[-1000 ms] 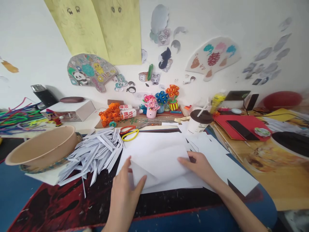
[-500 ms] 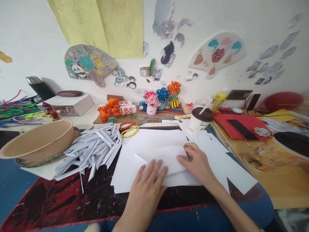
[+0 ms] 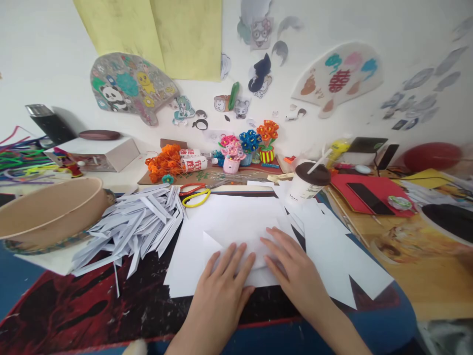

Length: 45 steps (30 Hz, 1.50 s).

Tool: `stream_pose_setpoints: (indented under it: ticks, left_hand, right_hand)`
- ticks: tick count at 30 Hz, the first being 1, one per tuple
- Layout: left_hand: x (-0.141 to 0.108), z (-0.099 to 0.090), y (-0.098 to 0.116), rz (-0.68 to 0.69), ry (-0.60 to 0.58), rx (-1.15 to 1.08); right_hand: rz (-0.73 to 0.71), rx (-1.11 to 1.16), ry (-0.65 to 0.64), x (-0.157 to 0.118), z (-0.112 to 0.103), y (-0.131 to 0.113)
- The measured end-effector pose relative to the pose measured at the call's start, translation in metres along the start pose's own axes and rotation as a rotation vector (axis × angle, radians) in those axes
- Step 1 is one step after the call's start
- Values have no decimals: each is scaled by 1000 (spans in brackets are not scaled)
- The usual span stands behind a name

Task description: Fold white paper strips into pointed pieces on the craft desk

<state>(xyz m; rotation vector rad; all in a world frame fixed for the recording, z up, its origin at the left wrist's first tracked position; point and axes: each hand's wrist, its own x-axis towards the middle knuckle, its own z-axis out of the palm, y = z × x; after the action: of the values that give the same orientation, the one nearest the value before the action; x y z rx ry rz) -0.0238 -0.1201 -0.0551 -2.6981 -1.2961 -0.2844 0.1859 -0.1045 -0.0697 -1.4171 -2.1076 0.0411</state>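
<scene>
A folded sheet of white paper [image 3: 240, 241] lies on larger white sheets [image 3: 236, 207] in front of me. Its left end comes to a slanted, pointed fold. My left hand [image 3: 223, 283] rests flat on its lower left part, fingers spread. On its right part lies my right hand [image 3: 295, 266], with the fingers stretched out and slightly apart. Neither hand grips anything. To the left is a heap of folded white paper strips [image 3: 136, 227]. Scissors [image 3: 195, 195] with red and yellow handles lie behind the sheets.
A beige bowl [image 3: 51, 207] stands far left. A lidded cup with a straw [image 3: 306, 185] stands behind the right-hand paper sheets [image 3: 340, 251]. Pipe-cleaner flowers [image 3: 166, 160] and small flower pots [image 3: 231, 162] line the back. A phone [image 3: 369, 197] lies on a red folder at right.
My right hand has left the right edge of the folded paper, moved left and flattened onto it. My left hand stays nearly in place. The view has shifted slightly.
</scene>
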Motion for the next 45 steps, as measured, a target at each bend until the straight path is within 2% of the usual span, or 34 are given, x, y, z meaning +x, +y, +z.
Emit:
stream_pose_setpoints:
  ticks: [3, 9, 18, 21, 26, 28, 36, 39, 45]
  left_hand:
    - [0, 2, -1, 9, 39, 30]
    - [0, 5, -2, 21, 107, 61]
    - [1, 5, -3, 23, 116, 76]
    - [1, 5, -4, 26, 115, 83]
    - [2, 6, -5, 48, 114, 114]
    - [2, 6, -6, 50, 117, 116]
    - [2, 8, -5, 46, 137, 80]
    - [-1, 10, -6, -11, 168, 56]
    - [-6, 13, -5, -295, 240, 115]
  right_hand:
    - [26, 8, -71, -2, 3, -5]
    - [33, 11, -111, 1, 5, -3]
    - [15, 26, -147, 1, 6, -2]
    - [52, 43, -167, 1, 4, -2]
    - [174, -2, -64, 8, 8, 3]
    - [171, -43, -32, 12, 12, 6]
    - [136, -64, -33, 10, 19, 10]
    - [134, -42, -23, 9, 19, 10]
    - [132, -63, -18, 7, 21, 11]
